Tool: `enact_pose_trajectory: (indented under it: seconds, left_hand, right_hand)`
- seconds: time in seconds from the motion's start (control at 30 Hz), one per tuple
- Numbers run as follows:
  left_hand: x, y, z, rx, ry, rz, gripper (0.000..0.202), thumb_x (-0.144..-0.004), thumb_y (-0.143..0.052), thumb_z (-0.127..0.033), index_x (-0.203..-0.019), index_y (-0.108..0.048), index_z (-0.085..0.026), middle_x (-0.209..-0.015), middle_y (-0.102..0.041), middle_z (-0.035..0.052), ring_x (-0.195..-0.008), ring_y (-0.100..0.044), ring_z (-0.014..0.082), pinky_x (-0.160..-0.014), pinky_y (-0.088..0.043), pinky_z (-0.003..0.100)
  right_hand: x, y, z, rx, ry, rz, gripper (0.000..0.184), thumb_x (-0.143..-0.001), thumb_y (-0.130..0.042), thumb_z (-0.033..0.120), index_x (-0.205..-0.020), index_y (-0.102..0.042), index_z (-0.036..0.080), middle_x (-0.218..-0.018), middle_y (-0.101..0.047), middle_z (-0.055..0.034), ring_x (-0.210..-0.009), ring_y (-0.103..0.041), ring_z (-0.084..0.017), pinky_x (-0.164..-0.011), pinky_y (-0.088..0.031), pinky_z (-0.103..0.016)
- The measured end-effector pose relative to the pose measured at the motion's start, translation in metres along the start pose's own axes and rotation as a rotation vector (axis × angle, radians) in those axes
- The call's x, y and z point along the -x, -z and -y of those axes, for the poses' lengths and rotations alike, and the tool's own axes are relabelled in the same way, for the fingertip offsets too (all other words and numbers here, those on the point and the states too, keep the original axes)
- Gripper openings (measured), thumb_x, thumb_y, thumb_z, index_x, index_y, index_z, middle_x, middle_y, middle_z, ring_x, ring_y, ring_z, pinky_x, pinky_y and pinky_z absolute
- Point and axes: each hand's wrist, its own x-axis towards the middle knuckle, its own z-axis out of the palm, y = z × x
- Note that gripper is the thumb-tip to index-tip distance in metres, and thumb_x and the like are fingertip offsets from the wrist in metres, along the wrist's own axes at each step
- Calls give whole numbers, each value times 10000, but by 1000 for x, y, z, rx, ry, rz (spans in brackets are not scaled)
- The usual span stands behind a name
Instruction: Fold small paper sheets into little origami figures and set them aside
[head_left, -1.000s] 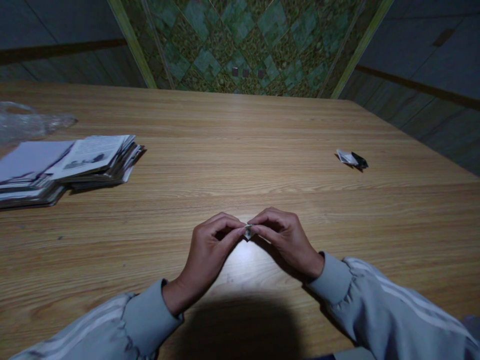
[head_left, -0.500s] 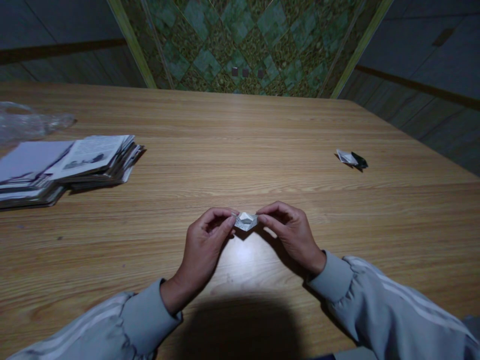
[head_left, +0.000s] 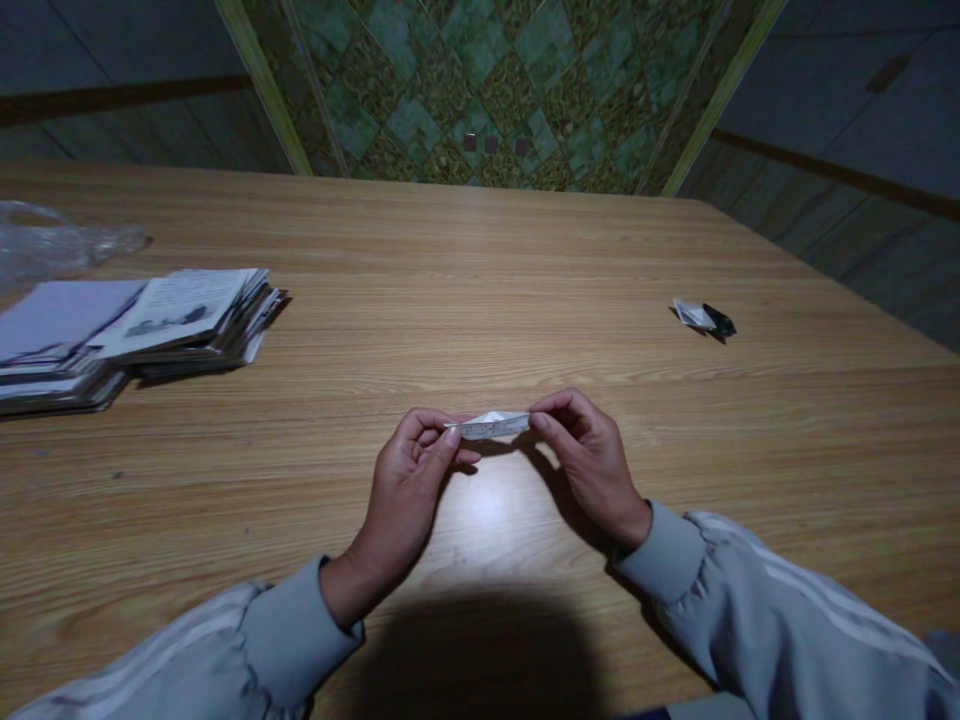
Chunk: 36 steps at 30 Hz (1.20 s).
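A small folded paper boat (head_left: 495,426), printed grey along its side with a white peak in the middle, is held just above the table between my two hands. My left hand (head_left: 411,478) pinches its left tip between thumb and fingers. At the other end, the thumb and forefinger of my right hand (head_left: 587,455) grip the right tip. The boat's ends are partly hidden by my fingertips.
On the wooden table (head_left: 465,270), piles of printed paper (head_left: 180,315) lie at the left, with a clear plastic bag (head_left: 64,245) behind them. Two small folded pieces, a white one (head_left: 692,314) and a black one (head_left: 718,321), lie at the right.
My hands have drawn apart a little, pulling the folded paper from a short diamond shape into a longer, narrower boat. My right hand has risen slightly.
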Motion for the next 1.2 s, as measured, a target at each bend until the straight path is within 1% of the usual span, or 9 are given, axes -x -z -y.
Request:
enact_pose_trajectory:
  seconds: [0.1,0.2,0.33,0.4,0.6,0.67,0.77,0.93,1.2]
  left_hand:
    - [2,0,-2,-78,-45,1,180,-881,-686,-319,-896,-566,-187,-954,-712,22,-661,-670,113,-638,-567,246]
    - [4,-2,-3,-124,-69,26,182,-858,-707,-295,-899,-562,-192,-984,-711,36,-694,-675,125,-624,-569,244]
    - [6,-4,-2,-156,-81,78,284,-800,-774,-247,-1026,-606,-206,-997,-712,32,-864,-718,170,-753,-593,274]
    - [7,-5,-2,-192,-89,98,276,-791,-789,-240,-1022,-641,-204,-1008,-714,35,-907,-720,182,-795,-593,284]
    - [7,-3,-2,-241,-121,69,186,-812,-790,-267,-952,-683,-209,-987,-731,24,-901,-717,168,-783,-598,252]
    - [7,-2,-1,-234,-126,66,188,-811,-793,-269,-951,-679,-215,-968,-733,14,-877,-718,160,-770,-598,243]
    - [7,0,0,-258,-135,64,203,-805,-799,-273,-959,-679,-219,-945,-732,6,-842,-715,155,-729,-594,229]
    - [5,0,0,-296,-168,64,171,-799,-798,-249,-923,-689,-207,-912,-736,7,-845,-718,163,-738,-591,235]
    - [5,0,-1,-255,-134,49,150,-804,-781,-223,-911,-679,-197,-866,-731,4,-808,-720,158,-718,-584,232]
  right_hand:
    - [1,0,-1,45,40,18,83,-916,-653,287,-877,-635,216,-809,-642,4,-756,-598,-146,-683,-478,-272]
    - [3,0,0,113,75,50,65,-927,-632,262,-880,-631,217,-810,-647,3,-749,-605,-144,-675,-475,-272]
    - [5,-1,4,214,120,92,69,-933,-622,241,-871,-635,214,-812,-665,-2,-747,-620,-147,-676,-475,-277]
    - [6,-1,5,257,153,123,71,-938,-614,233,-873,-635,214,-819,-674,-6,-757,-629,-150,-690,-479,-282]
    - [6,0,9,225,147,208,55,-967,-571,236,-956,-620,212,-901,-703,-28,-822,-670,-164,-732,-513,-295]
    - [7,0,9,216,153,244,56,-952,-605,234,-1002,-615,213,-966,-715,-40,-877,-680,-173,-759,-523,-301]
    - [7,-1,9,267,218,260,171,-894,-692,208,-1051,-623,215,-1012,-716,-47,-923,-675,-184,-793,-521,-310]
    - [6,-2,8,284,306,284,43,-902,-695,187,-927,-665,205,-916,-716,-33,-860,-664,-170,-765,-504,-295]
    - [7,-2,5,255,208,236,67,-894,-677,152,-850,-666,202,-802,-694,-2,-741,-639,-145,-671,-473,-264]
